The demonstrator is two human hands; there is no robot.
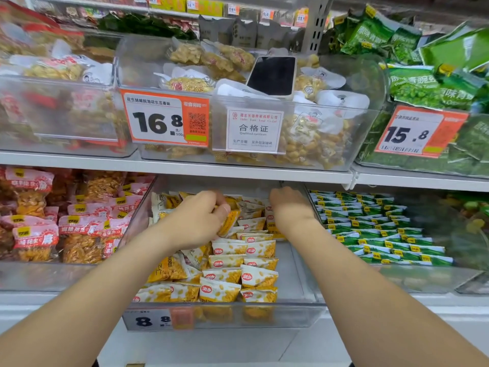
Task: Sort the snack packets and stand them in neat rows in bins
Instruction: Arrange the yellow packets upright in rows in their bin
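Snack packets [238, 263] filled the clear bin [225, 308] in rows; at its twelve o'clock my left hand [197, 221] pinched a yellow packet [230, 221], my right hand [289, 207] hid its grip; I judged it best seated upright, square.

orange price tag [165, 117] on middle upper bin [137, 62]: "16.8", 元/500g, heading 花生姑娘脱袍花生五香味, qr code. white card [254, 129] beside it: 合格证, "qualified certificate", 生产日期. orange tag [420, 132] on right upper bin [473, 165]: "15.8", barcode under it. green packets [412, 86] there: 青豌豆, partly readable. lower middle bin [291, 313] front tag [150, 320]: "8.8", rest blurred. yellow packets [230, 290] in it: red oval logo, characters unclear; one shows "...onored". top shelf tags [266, 14]: too blurred.
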